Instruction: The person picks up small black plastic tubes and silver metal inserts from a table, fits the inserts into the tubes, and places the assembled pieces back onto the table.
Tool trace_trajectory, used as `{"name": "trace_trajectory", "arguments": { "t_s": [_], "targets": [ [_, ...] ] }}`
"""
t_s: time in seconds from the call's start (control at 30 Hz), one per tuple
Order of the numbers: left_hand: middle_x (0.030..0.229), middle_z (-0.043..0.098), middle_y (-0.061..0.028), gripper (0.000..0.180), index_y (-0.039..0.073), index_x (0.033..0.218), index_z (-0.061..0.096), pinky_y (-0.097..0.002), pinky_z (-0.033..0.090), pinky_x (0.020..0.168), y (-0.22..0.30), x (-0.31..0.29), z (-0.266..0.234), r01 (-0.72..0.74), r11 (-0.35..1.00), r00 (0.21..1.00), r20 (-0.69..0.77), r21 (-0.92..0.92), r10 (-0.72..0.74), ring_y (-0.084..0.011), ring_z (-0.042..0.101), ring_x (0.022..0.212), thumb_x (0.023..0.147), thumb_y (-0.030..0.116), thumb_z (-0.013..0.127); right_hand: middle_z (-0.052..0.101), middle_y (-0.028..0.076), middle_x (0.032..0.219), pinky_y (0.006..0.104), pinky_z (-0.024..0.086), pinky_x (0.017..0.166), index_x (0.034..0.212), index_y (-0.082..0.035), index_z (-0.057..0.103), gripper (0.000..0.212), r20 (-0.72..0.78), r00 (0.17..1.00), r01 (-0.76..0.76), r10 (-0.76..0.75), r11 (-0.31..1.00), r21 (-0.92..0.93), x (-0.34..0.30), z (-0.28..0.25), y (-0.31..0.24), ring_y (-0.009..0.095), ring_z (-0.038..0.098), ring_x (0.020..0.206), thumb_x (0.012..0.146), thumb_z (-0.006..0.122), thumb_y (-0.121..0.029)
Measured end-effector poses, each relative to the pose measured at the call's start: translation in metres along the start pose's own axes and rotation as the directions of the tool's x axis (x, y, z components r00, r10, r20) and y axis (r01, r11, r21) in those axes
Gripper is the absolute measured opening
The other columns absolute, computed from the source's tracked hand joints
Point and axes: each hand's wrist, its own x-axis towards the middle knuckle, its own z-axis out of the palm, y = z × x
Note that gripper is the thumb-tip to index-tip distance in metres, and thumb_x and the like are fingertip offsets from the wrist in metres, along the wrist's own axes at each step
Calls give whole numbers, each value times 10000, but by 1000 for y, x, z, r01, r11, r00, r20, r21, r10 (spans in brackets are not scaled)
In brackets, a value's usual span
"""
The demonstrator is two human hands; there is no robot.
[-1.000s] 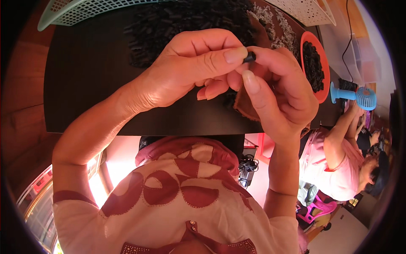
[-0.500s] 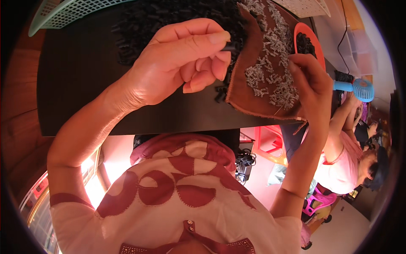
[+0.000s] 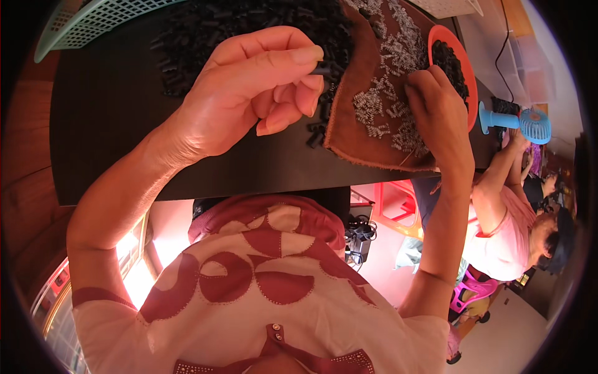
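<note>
My left hand (image 3: pixel 258 90) is raised over the dark table, its thumb and fingers closed in a pinch. A small black tube-shaped piece (image 3: pixel 320 71) shows at the fingertips. My right hand (image 3: pixel 441 115) hovers with bent fingers by small metal springs (image 3: pixel 398 53) spread on a brown cloth (image 3: pixel 349 121). Its thumb and forefinger come together, and whatever lies between them is hidden. Behind the left hand is a large heap of black tube-shaped pieces (image 3: pixel 249 22). An orange-red bowl (image 3: pixel 471 78) with black pieces stands beside the right hand.
A pale green perforated basket (image 3: pixel 106 28) is at the far left and a cream basket (image 3: pixel 451 6) at the far right. A blue handheld fan (image 3: pixel 534 126) stands past the bowl. At the right sits another person in a pink top (image 3: pixel 504 243).
My right hand has shifted slightly left and its fingers have curled more. The left hand keeps its pinch. The whole view has shifted a little, showing more of the bowl and fan.
</note>
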Motion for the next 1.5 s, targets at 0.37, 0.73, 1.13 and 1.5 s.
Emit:
{"name": "trace_trajectory", "arguments": {
  "t_s": [0.37,0.73,1.13,1.5],
  "targets": [
    [733,603,-58,199,41,973,564,-205,271,398,2,0,0,81,996,997,17,-25,-81,-74,409,447,969,228,496,546,14,813,188,338,635,889,61,618,51,-142,986,98,87,386,917,17,-26,-84,57,447,707,858,608,22],
    [727,602,-58,210,44,943,560,-215,264,406,0,0,-4,62,996,998,14,-65,-61,-72,410,455,972,243,500,568,37,812,191,364,642,902,63,616,51,-233,972,184,13,570,800,27,-10,-95,71,467,703,851,615,60],
    [715,584,-57,218,51,909,563,-210,259,402,5,6,-5,-25,999,999,-31,-44,24,-75,385,442,981,232,464,552,-10,761,173,344,587,905,26,633,43,-300,947,288,-115,718,634,40,-12,-97,51,449,656,876,632,-6],
    [751,613,-122,194,29,867,552,-258,374,446,13,14,-29,-186,937,982,-79,-295,170,-166,497,494,972,167,465,535,101,849,406,481,626,953,-56,608,120,-92,969,248,-230,905,347,52,32,-71,309,598,751,834,595,-57]
  ]
}}
